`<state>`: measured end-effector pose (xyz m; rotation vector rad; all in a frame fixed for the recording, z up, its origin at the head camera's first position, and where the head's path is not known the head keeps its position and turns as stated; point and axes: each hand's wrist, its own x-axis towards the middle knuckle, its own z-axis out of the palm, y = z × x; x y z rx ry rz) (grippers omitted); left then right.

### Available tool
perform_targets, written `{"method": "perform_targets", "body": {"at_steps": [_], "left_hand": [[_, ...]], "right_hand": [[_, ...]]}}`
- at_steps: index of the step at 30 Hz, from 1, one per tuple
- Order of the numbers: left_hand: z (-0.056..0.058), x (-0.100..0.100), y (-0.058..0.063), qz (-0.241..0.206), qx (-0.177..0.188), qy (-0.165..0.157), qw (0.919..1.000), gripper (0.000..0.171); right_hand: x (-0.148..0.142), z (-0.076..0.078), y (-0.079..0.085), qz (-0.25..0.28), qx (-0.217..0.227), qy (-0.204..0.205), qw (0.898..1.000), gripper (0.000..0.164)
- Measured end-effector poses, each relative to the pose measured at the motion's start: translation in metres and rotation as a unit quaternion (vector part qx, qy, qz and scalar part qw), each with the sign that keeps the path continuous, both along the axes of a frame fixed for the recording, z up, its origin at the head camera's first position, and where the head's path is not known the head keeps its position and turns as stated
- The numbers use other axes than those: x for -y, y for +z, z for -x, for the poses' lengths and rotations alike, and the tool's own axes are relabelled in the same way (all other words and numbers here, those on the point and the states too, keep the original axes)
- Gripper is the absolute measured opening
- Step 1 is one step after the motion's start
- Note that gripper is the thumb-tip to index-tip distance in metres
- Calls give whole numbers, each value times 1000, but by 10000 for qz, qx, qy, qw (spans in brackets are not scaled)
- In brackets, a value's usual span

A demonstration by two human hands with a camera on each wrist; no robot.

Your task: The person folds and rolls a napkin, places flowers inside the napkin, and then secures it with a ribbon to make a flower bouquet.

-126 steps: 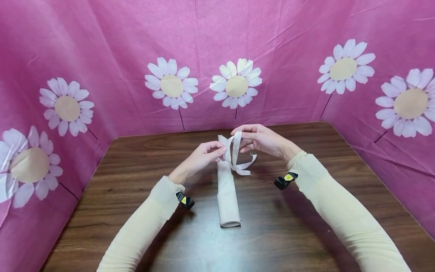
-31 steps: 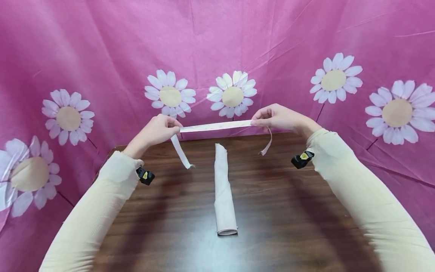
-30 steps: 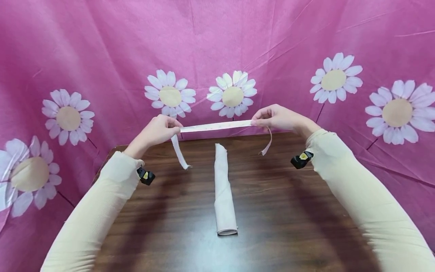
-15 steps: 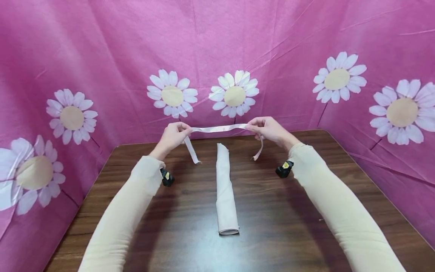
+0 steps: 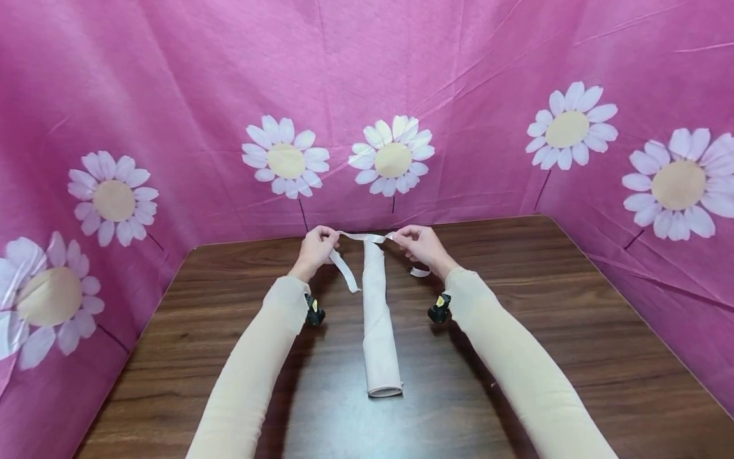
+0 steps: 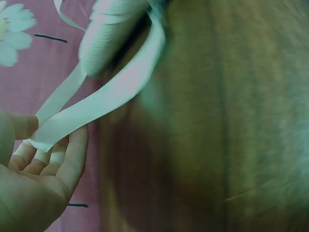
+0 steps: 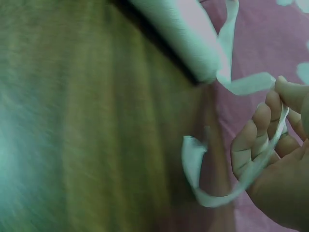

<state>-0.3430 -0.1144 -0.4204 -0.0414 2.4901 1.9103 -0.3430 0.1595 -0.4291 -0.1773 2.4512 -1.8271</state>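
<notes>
A rolled cream cloth (image 5: 380,331) lies lengthwise on the table, its open coiled end toward me. Just at its far end stretches a white ribbon (image 5: 351,236), held between both hands. My left hand (image 5: 315,250) pinches it on the left, and a loose tail hangs down toward the roll. On the other side my right hand (image 5: 423,247) pinches the ribbon between thumb and finger, with a short curled tail below. In the right wrist view the ribbon (image 7: 248,84) passes by the roll's far end (image 7: 193,43); whether it lies under or behind the roll I cannot tell.
The brown wooden table (image 5: 229,357) ends close behind the hands. A pink curtain (image 5: 459,64) printed with white daisies hangs along its back and sides. Small black cameras (image 5: 314,312) sit on both wrists.
Earlier the ribbon was lifted off the roll and stretched straight above the table's back edge. Both hands have since come lower and closer together, bringing the now slack ribbon to the roll's far end.
</notes>
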Motion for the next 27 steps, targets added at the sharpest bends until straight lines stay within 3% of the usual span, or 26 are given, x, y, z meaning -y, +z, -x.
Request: {"method": "perform_targets", "body": {"at_steps": [6,17,21,27], "left_hand": [[-1,4,-13,368,310,78,9988,13],[-6,15,-26,925,870,-76,9919,16],[-8,15,-27,1159,846,-148,9895,18],[-14,10,-22,2162,638,-187,9741,20]], "right_hand": [[3,-4,-13,-142,300,32,9994,23],[2,-4,-21,-311,846,403,9951,23],[2,-4,-18,-486,981,538,9925,23],[3,-6,-16,-734,1012,624,9902,24]]}}
